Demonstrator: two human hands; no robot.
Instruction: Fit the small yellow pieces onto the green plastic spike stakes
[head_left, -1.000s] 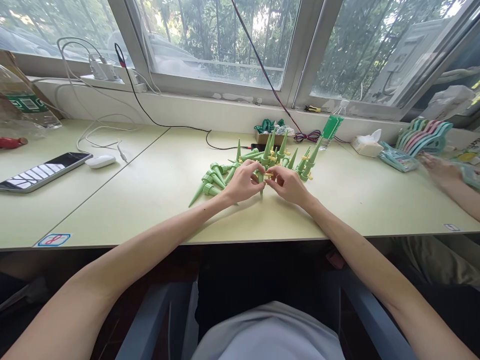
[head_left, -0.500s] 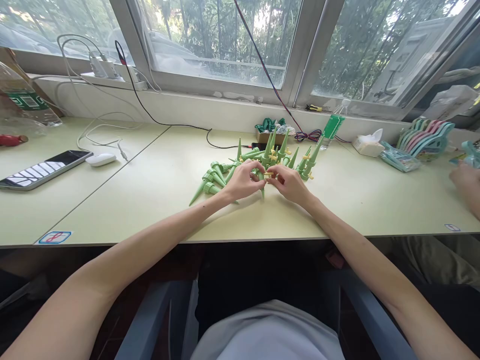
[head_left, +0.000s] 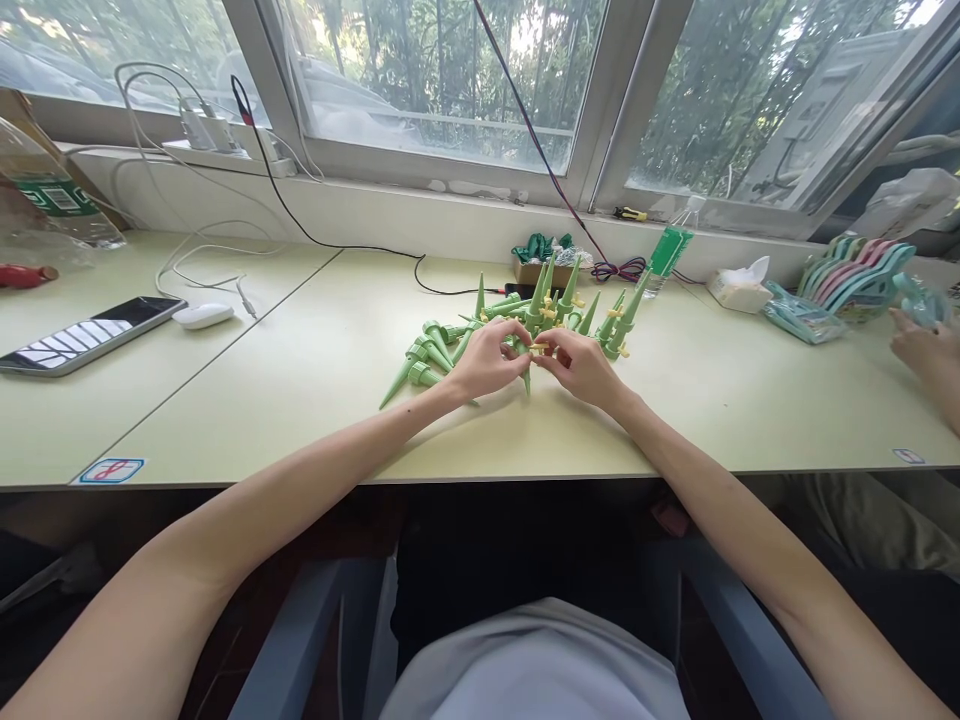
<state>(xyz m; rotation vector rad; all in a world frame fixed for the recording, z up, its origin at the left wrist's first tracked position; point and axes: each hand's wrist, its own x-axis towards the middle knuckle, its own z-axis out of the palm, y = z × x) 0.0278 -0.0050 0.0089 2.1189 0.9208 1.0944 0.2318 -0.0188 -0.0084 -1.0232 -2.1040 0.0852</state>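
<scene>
Between my hands, a green plant watering spike [head_left: 526, 380] points its tip down toward the table. My left hand [head_left: 491, 358] is closed round its upper part, fingers and thumb pinching it. My right hand [head_left: 576, 362] pinches a small yellow valve piece [head_left: 538, 348] at the side of the spike. The fingers hide much of both parts. Just behind the hands, several green spikes with yellow valves [head_left: 551, 300] stand tip up. More green spikes [head_left: 421, 362] lie in a pile to the left of my left hand.
Behind the spikes are a small box [head_left: 536, 265], bundled wire [head_left: 619, 270] and a green-labelled bottle [head_left: 667, 250]. Tissues [head_left: 739, 285] and pastel hangers [head_left: 855, 275] are at the right, near another person's hand [head_left: 926, 350]. A phone [head_left: 90, 335] and white mouse [head_left: 202, 315] lie at left.
My hands stay in nearly the same place, still on the spike and yellow piece. At the far right, the other person's hand has shifted slightly left.
</scene>
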